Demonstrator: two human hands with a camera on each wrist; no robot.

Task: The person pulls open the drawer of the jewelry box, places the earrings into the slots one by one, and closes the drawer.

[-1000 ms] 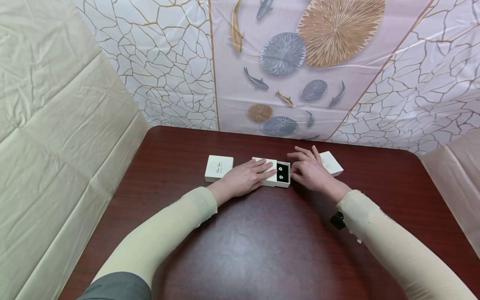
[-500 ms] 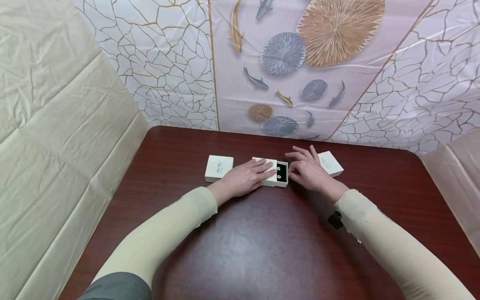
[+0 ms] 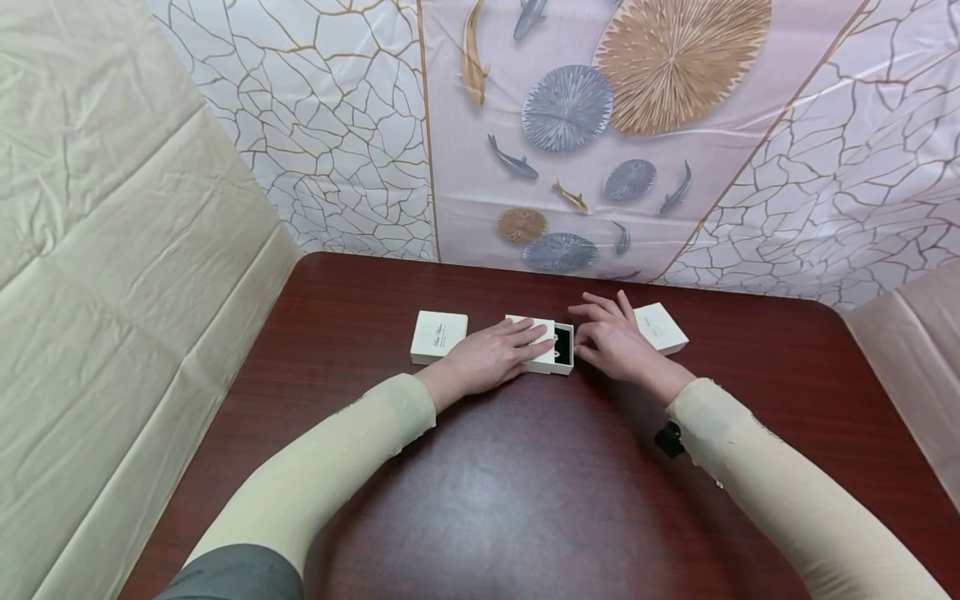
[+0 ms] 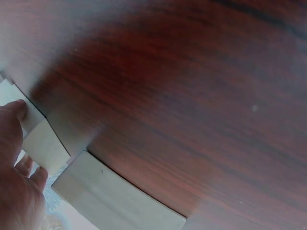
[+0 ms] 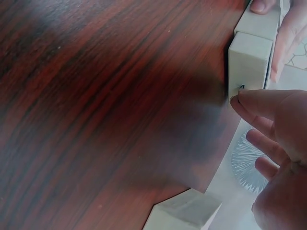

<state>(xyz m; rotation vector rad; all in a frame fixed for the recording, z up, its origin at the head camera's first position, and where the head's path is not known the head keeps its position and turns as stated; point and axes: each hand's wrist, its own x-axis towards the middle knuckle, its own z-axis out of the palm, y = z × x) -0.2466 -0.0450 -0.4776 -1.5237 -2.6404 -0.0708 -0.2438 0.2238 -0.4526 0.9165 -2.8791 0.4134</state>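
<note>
1. The grip of the right hand (image 3: 617, 343) is closed at the tips: thumb and forefinger press together at the drawer's outer end and appear to pinch a small dark tab (image 5: 242, 87) there; its other fingers stand spread.
2. The grip of the left hand (image 3: 491, 358) holds the white sleeve (image 5: 257, 25), thumb against its near side and fingers laid across its top.
3. The white drawer (image 3: 564, 369) sits partway out of that sleeve, its outer end facing the tabletop (image 3: 465, 500)'s right edge. This middle box lies towards the far edge, well back from the near one.
4. On the drawer's black lining (image 3: 566, 346) small pale pieces (image 3: 557, 353) show, partly hidden beside the sleeve's lip; how many lie beneath cannot be told.
5. To the left, nearer the far left corner, the left box (image 3: 438, 333) is shut. Towards the far right corner, the right box (image 3: 662, 327) lies askew and also looks shut.
6. Progress, as judged: the sliding is midway, neither fully in nor fully out. Which way the drawer is going, these views leave unsettled; only the middle box looks unfinished.
</note>
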